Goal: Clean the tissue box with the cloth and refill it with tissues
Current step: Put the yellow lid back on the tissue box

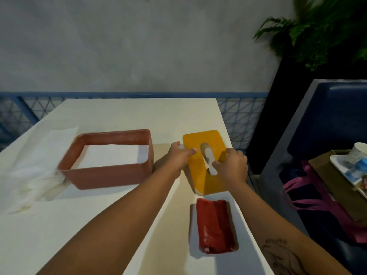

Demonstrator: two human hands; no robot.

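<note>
A terracotta tissue box (108, 175) stands open on the white table, with white tissues (111, 155) lying flat inside it. Its yellow lid (204, 179), with an oval slot, lies flat near the table's right edge. My left hand (178, 155) grips the lid's left edge, thumb on top. On the lid's right side my right hand (231, 165) has its fingertips at the slot, where something white shows. A folded red cloth (215, 225) lies on the table in front of the lid.
Loose white tissues or wrapping (33, 171) lie crumpled at the table's left. The table's right edge (226, 126) is close to the lid. A blue seat (327, 120) with bags and a tray stands to the right; a plant (321, 26) behind it.
</note>
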